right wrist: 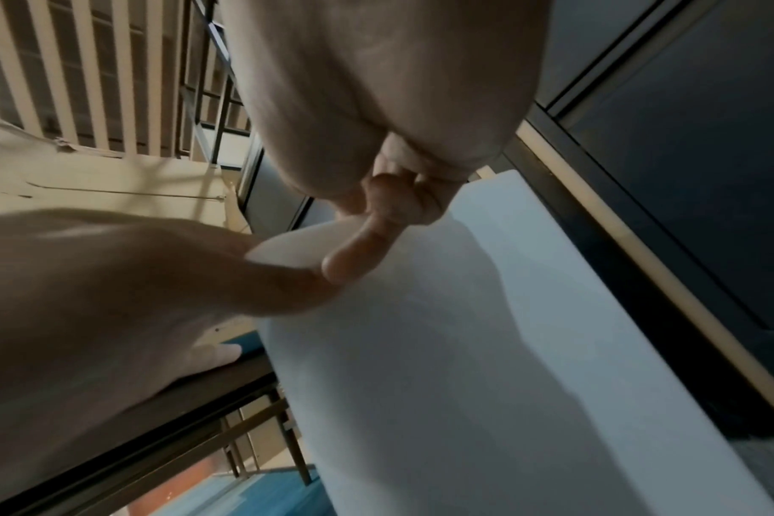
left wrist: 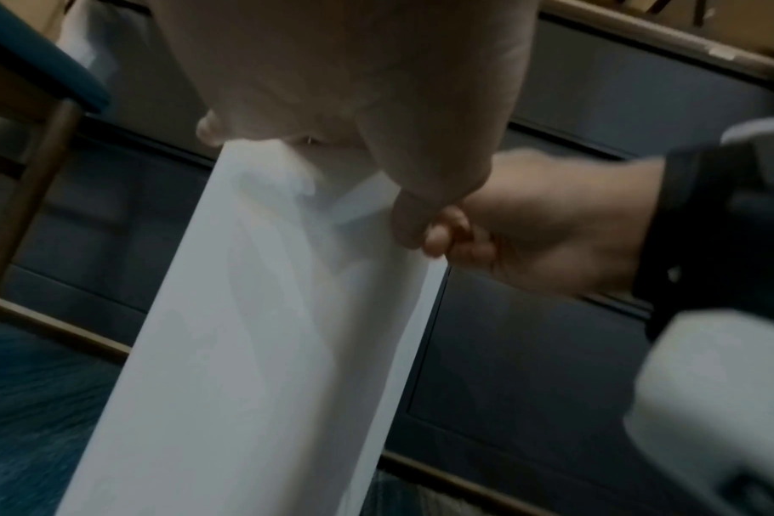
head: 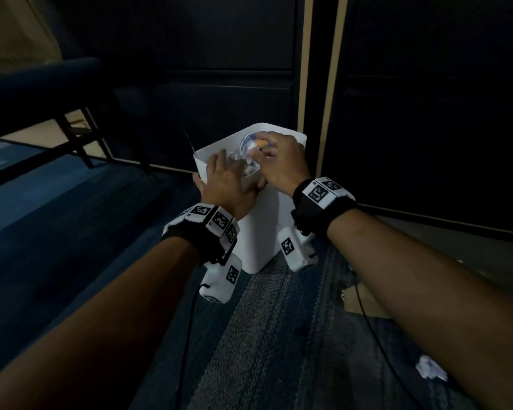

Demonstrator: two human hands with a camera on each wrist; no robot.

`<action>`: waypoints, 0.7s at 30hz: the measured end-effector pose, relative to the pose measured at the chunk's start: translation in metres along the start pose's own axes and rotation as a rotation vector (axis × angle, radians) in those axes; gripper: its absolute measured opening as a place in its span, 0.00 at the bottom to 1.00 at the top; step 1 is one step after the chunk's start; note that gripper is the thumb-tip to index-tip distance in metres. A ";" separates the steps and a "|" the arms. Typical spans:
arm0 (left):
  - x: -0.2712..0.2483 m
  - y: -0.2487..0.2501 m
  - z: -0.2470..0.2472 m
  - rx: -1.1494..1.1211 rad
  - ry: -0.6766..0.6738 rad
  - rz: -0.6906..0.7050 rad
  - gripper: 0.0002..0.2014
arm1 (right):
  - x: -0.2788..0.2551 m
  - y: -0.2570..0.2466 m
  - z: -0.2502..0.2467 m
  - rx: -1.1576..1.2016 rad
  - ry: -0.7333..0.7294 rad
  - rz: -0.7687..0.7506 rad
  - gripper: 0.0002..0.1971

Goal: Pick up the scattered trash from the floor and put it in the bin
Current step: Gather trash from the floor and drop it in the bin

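A white bin [head: 261,232] stands on the carpet in front of dark cabinet doors. Both hands are over its mouth. My left hand [head: 227,173] reaches across the near rim with straight, spread fingers that lie on crumpled clear plastic [head: 243,161] inside the bin, its thumb outside the wall. My right hand [head: 279,161] is above the far side, its curled fingers pinching the top of that clear plastic at an orange bit [head: 259,142]. From the left wrist, the bin wall [left wrist: 243,349] runs down under my palm, with the right hand [left wrist: 531,227] curled at the rim. The right wrist view shows the bin wall [right wrist: 465,349] and curled fingers [right wrist: 376,223].
A crumpled white paper [head: 431,369] lies on the carpet at the lower right. A flat brown cardboard piece [head: 365,300] lies under my right forearm. A dark upholstered chair [head: 42,84] with thin legs stands to the left. Dark cabinet doors [head: 427,113] close off the back.
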State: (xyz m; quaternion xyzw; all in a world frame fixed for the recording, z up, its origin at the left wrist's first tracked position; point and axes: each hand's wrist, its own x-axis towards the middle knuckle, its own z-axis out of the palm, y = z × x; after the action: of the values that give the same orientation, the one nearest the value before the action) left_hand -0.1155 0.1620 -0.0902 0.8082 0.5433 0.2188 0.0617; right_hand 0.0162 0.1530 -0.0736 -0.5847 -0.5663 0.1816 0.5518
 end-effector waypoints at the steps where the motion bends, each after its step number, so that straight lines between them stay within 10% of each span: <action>1: 0.000 -0.002 0.002 0.046 -0.015 0.025 0.33 | 0.001 0.002 0.002 -0.048 -0.022 -0.014 0.15; 10: 0.000 -0.006 -0.004 0.033 -0.006 0.057 0.31 | -0.024 0.011 -0.033 -0.008 -0.074 -0.050 0.18; 17: -0.045 0.025 -0.007 -0.190 0.334 0.276 0.25 | -0.072 0.044 -0.092 -0.170 -0.133 -0.011 0.12; 21: -0.078 0.058 0.021 -0.269 0.244 0.337 0.21 | -0.118 0.064 -0.136 -0.320 -0.252 0.062 0.07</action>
State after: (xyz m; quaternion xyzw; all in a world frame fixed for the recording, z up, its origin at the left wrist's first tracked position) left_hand -0.0816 0.0706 -0.1117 0.8395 0.3701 0.3925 0.0653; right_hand 0.1250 0.0077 -0.1320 -0.6547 -0.6342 0.1781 0.3707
